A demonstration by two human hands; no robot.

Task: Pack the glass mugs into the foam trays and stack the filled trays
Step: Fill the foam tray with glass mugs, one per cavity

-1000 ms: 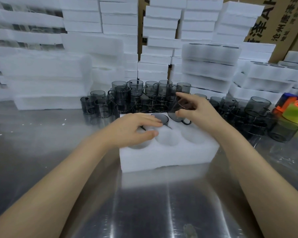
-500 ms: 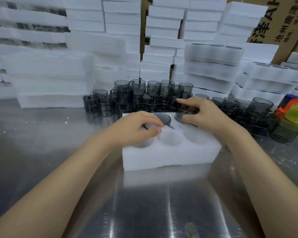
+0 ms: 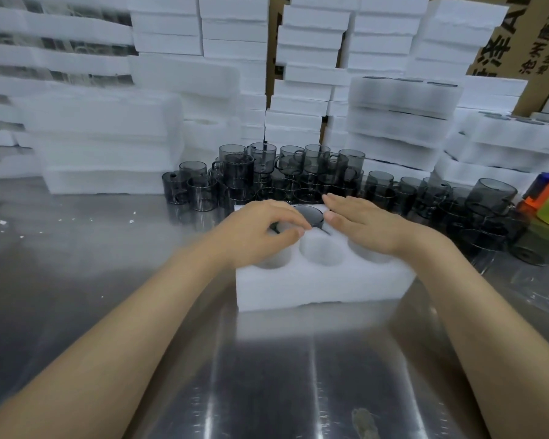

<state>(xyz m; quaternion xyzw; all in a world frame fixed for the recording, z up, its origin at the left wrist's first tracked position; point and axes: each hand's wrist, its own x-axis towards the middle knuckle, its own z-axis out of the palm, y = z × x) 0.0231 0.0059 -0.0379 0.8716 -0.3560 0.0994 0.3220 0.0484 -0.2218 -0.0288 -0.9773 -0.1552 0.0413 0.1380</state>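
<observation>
Left hand [image 3: 260,231] perhaps pinching — right [image 3: 371,223] flat

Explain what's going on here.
A person is loading a white foam tray from the loose dark glass mugs behind it. One mug sits in the back middle pocket; the front middle pocket is empty. The left hand curls over the back left corner, and the right hand lies flat over the back right.

One head-worn view — looking forward-down, close over the foam tray [image 3: 314,286].
</observation>
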